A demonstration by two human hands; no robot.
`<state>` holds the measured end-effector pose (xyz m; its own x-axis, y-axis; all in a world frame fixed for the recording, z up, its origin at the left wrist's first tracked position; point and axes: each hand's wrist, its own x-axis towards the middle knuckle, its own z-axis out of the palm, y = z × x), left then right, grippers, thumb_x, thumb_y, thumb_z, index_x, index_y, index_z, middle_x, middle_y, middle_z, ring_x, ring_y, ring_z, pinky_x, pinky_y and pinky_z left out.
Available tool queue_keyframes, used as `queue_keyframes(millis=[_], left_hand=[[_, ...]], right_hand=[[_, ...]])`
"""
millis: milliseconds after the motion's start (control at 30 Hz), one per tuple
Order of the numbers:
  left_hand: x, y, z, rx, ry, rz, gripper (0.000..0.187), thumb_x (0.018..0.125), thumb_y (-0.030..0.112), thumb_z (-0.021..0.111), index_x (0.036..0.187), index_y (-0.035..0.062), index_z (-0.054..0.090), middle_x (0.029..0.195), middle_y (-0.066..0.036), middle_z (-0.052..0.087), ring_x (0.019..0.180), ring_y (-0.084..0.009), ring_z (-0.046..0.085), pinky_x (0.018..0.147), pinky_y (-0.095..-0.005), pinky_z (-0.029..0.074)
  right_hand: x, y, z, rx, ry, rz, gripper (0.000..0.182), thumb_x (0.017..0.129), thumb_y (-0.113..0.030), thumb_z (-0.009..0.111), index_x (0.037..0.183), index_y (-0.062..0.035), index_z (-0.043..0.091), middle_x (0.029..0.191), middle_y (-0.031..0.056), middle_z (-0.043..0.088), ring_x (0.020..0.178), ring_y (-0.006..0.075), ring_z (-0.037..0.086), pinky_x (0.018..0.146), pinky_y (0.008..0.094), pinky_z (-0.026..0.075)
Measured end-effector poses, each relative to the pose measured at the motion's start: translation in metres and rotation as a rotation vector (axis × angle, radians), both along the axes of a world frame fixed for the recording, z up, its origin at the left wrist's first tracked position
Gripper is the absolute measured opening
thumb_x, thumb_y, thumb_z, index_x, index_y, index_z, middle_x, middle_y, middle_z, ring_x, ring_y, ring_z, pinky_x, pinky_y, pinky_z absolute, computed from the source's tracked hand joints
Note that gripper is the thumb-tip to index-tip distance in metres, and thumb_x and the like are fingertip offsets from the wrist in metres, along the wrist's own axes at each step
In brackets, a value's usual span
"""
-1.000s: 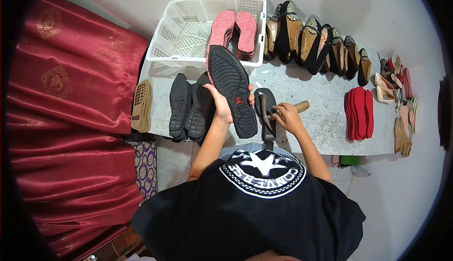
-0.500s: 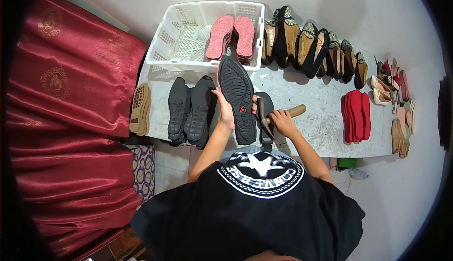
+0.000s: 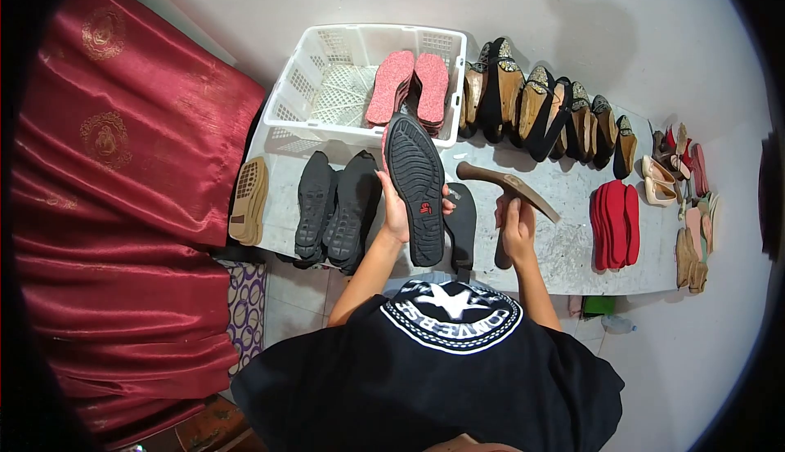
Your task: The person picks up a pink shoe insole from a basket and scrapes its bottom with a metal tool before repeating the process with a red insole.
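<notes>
Black ridged shoe sole (image 3: 414,182), red mark towards its lower end, is held at frame centre by the left hand (image 3: 396,213), tread facing the camera. Hammer (image 3: 511,182) has been lifted from over the black sole-shaped piece (image 3: 463,223), which is now exposed at lower centre. Its handle is gripped by the right hand (image 3: 517,231), head uppermost. Judged implication: both hands are occupied, sole and tool being in hand together but apart.

Containers: one noted. Two stacks of pink speckled sole pieces (image 3: 391,84) are held side by side in the right part of the white plastic basket (image 3: 339,96), upper centre. Its near rim is overlapped in view by the sole's tip; contact cannot be told. Black moulded soles (image 3: 352,215) are grouped at centre left on the tabletop (image 3: 564,256).
</notes>
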<state>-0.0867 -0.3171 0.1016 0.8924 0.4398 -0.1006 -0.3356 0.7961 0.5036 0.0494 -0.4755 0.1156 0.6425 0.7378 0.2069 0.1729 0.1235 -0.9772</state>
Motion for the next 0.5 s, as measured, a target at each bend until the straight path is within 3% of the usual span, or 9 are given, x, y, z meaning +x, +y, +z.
queue_keyframes(millis=[67, 100, 200, 233, 333, 367, 500], left_hand=[[0.002, -0.002, 0.008, 0.003, 0.040, 0.023, 0.099, 0.066, 0.083, 0.010, 0.108, 0.0022, 0.049, 0.089, -0.015, 0.058, 0.074, -0.0279, 0.061, 0.066, -0.0375, 0.051], [0.003, -0.003, 0.011, -0.019, 0.015, 0.016, 0.098, 0.067, 0.082, 0.011, 0.109, 0.0013, 0.048, 0.089, -0.015, 0.058, 0.076, -0.0280, 0.061, 0.067, -0.0386, 0.051], [0.008, -0.009, 0.026, -0.060, 0.160, 0.145, 0.098, 0.068, 0.082, 0.011, 0.106, -0.0001, 0.049, 0.088, -0.015, 0.058, 0.078, -0.0278, 0.061, 0.068, -0.0394, 0.051], [0.006, -0.008, 0.024, -0.063, 0.092, 0.081, 0.097, 0.069, 0.081, 0.011, 0.106, -0.0010, 0.049, 0.089, -0.015, 0.058, 0.080, -0.0270, 0.060, 0.068, -0.0395, 0.052], [0.006, -0.007, 0.017, -0.011, 0.113, 0.071, 0.096, 0.069, 0.080, 0.011, 0.106, -0.0010, 0.048, 0.089, -0.016, 0.058, 0.079, -0.0266, 0.060, 0.067, -0.0389, 0.052], [0.006, -0.006, 0.014, 0.006, 0.127, 0.089, 0.096, 0.070, 0.080, 0.011, 0.105, -0.0009, 0.048, 0.088, -0.016, 0.058, 0.078, -0.0263, 0.060, 0.067, -0.0388, 0.052], [0.003, -0.008, 0.018, -0.049, 0.122, 0.104, 0.096, 0.070, 0.080, 0.011, 0.103, -0.0013, 0.049, 0.087, -0.016, 0.058, 0.076, -0.0259, 0.060, 0.067, -0.0384, 0.052]], right_hand=[[-0.015, 0.001, 0.027, 0.240, -0.100, 0.015, 0.033, 0.093, -0.023, 0.034, 0.118, -0.0009, 0.034, 0.075, 0.0058, 0.046, 0.056, 0.0094, 0.042, 0.047, 0.0206, 0.035], [-0.013, -0.003, 0.029, 0.247, -0.273, 0.112, 0.042, 0.092, -0.021, 0.035, 0.127, -0.0021, 0.024, 0.080, 0.0074, 0.047, 0.058, 0.0103, 0.042, 0.049, 0.0214, 0.036], [-0.025, -0.011, 0.042, 0.125, -0.455, 0.214, 0.043, 0.092, -0.027, 0.037, 0.126, -0.0023, 0.031, 0.073, 0.0058, 0.049, 0.057, 0.0106, 0.044, 0.051, 0.0228, 0.038], [-0.030, -0.010, 0.052, 0.035, -0.499, 0.224, 0.038, 0.089, -0.019, 0.042, 0.123, -0.0023, 0.038, 0.069, 0.0066, 0.052, 0.055, 0.0129, 0.049, 0.052, 0.0247, 0.041], [-0.041, -0.002, 0.053, -0.057, -0.564, 0.293, 0.037, 0.084, -0.009, 0.045, 0.121, -0.0024, 0.042, 0.068, 0.0085, 0.055, 0.055, 0.0157, 0.053, 0.053, 0.0264, 0.044], [-0.044, -0.001, 0.051, -0.039, -0.592, 0.270, 0.039, 0.081, -0.003, 0.045, 0.119, -0.0017, 0.044, 0.071, 0.0103, 0.056, 0.055, 0.0181, 0.056, 0.054, 0.0266, 0.045], [-0.048, -0.001, 0.050, 0.058, -0.544, 0.222, 0.036, 0.082, -0.005, 0.045, 0.118, -0.0010, 0.044, 0.074, 0.0107, 0.058, 0.057, 0.0188, 0.057, 0.054, 0.0261, 0.045]])
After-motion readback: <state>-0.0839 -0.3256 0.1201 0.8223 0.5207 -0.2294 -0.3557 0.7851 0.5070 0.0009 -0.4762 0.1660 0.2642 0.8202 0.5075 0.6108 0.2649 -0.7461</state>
